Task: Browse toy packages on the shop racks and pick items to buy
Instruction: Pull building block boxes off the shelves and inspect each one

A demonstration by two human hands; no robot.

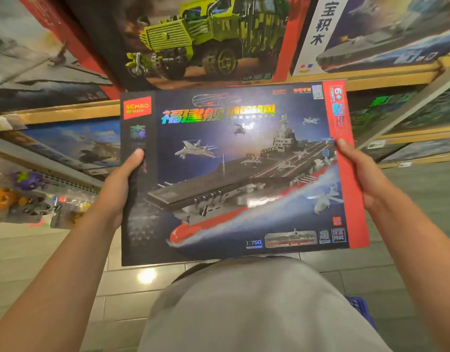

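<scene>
A large flat aircraft-carrier box point(234, 171) is held out in front of the body, printed face up toward the camera, clear of the racks. It is gripped at its 2 short ends. The left hand point(119, 184) is clamped on the dark left edge, thumb laid on the printed face and the other fingers hidden beneath. The right hand point(358, 171) is clamped on the red right edge in the same manner, thumb on top, fingers out of sight under the box. Neither hand is free.

The box's long axis is seen to run from left to right, spanning the gap between the 2 hands, with the top edge turned toward the wooden shelf point(371, 77). That shelf lies just beyond the far edge of the box; a green truck box point(206, 39) and a white-spined ship box point(386, 34) are stood on it. A blue basket point(361, 308) is partly visible low down on the right, behind the grey clothing, so it lies nearer to the right hand than to the left.

The step in hand is judged to be inspection of the package. If the item is chosen, the box would probably have to be lowered toward the right side; if not, it would be pushed forward, far edge first, onto the shelf.
</scene>
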